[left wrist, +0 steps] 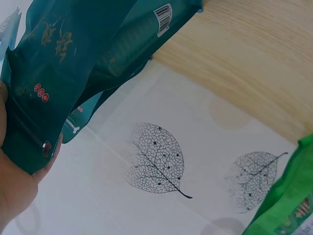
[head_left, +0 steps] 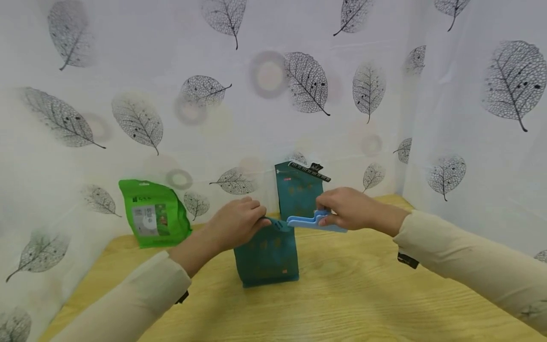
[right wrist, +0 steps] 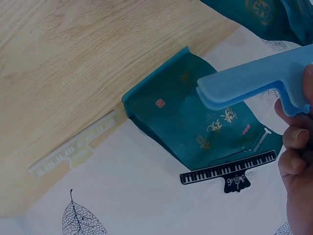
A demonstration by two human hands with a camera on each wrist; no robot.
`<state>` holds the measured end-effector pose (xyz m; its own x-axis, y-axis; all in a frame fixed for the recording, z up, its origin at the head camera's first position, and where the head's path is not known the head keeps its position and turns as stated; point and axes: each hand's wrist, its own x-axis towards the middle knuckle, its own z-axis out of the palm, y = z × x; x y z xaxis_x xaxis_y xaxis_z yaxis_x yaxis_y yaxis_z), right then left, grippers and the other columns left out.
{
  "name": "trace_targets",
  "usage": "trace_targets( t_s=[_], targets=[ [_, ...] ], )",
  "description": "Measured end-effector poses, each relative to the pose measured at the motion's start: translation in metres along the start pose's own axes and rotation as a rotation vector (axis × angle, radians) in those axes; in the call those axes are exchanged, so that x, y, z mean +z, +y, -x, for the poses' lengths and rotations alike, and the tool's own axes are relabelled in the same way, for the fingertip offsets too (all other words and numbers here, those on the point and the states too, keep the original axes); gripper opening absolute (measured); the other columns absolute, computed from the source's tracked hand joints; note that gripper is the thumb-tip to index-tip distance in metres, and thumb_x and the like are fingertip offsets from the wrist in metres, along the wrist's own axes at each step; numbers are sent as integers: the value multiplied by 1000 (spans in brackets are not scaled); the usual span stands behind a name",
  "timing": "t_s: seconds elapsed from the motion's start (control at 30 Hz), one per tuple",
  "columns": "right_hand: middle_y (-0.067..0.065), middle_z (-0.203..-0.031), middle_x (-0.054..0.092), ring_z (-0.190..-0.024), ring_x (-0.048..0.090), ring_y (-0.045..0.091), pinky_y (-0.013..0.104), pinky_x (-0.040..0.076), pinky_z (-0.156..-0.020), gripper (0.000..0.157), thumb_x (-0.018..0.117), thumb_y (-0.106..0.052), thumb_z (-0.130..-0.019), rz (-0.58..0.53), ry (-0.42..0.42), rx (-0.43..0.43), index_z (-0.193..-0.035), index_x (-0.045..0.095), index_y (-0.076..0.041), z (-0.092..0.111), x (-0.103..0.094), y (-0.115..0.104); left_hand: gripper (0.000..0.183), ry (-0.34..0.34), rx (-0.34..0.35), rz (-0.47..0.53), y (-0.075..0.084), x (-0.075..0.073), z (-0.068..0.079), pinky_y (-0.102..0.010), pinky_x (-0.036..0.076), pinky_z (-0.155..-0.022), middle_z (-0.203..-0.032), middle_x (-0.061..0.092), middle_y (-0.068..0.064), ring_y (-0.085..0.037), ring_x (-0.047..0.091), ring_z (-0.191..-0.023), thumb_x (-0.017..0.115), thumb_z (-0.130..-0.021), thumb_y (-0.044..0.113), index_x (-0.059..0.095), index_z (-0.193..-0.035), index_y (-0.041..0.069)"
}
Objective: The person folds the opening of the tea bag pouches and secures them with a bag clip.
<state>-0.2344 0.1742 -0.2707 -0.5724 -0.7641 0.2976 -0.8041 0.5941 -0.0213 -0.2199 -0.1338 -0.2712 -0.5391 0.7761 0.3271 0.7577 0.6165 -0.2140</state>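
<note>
In the head view, my left hand [head_left: 237, 223] grips the top edge of a teal pouch [head_left: 267, 261] standing upright on the table. Its fingers pinch the folded top, as the left wrist view also shows. My right hand [head_left: 350, 209] holds a light blue bag clip [head_left: 316, 223] by its handle, thumb and fingers squeezing it. The clip's left end meets the pouch's top right corner in the head view; whether the pouch is between its jaws, I cannot tell. Behind stands a second teal pouch [head_left: 299, 192] with a black piano-key clip [right wrist: 230, 166] across its top.
A bright green pouch [head_left: 155, 213] stands at the back left of the wooden table [head_left: 363, 285]. A pale piano-key clip [right wrist: 73, 147] lies near the table's back edge in the right wrist view. Leaf-printed white cloth [head_left: 265, 118] hangs behind and at both sides.
</note>
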Motion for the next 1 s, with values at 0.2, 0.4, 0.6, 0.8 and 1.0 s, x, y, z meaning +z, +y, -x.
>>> trace_targets(
  t_s=[0.2, 0.4, 0.6, 0.8, 1.0],
  targets=[
    [-10, -74, 59, -62, 44, 1, 23, 40, -59, 22, 80, -26, -84, -15, 10, -24, -81, 60, -17, -7, 1, -2, 21, -9, 2, 20, 0, -2, 1, -26, 42, -62, -75, 52, 5, -11, 45, -69, 58, -102, 32, 62, -90, 14],
    [-10, -70, 55, -60, 40, 2, 23, 37, -58, 22, 79, -25, -86, -55, 21, -27, -80, 59, -17, -15, 0, -8, 24, -26, -4, 22, 0, -4, 1, -29, 46, -65, -79, 58, 3, -13, 51, -73, 61, -99, 35, 62, -93, 13],
    [-9, -67, 50, -59, 37, 3, 23, 34, -57, 24, 78, -28, -86, -59, 39, -48, -79, 58, -16, -28, -2, -17, 28, -15, 7, 26, 0, -4, 0, -29, 49, -66, -83, 62, 2, -14, 55, -75, 67, -95, 37, 64, -97, 10],
    [-8, -69, 54, -61, 42, 4, 24, 38, -58, 24, 77, -29, -87, -57, 54, -70, -80, 59, -16, -43, -3, -24, 29, -12, -1, 48, 0, -4, 0, -28, 49, -67, -82, 61, 3, -12, 55, -76, 69, -93, 37, 63, -101, 10],
    [-6, -71, 58, -60, 44, 4, 24, 40, -58, 22, 78, -27, -87, -73, 49, -79, -81, 60, -15, -54, -4, -34, 34, -16, -29, 113, 0, -5, -1, -27, 49, -64, -84, 63, 1, -13, 57, -76, 71, -92, 37, 60, -107, 9]
  ],
)
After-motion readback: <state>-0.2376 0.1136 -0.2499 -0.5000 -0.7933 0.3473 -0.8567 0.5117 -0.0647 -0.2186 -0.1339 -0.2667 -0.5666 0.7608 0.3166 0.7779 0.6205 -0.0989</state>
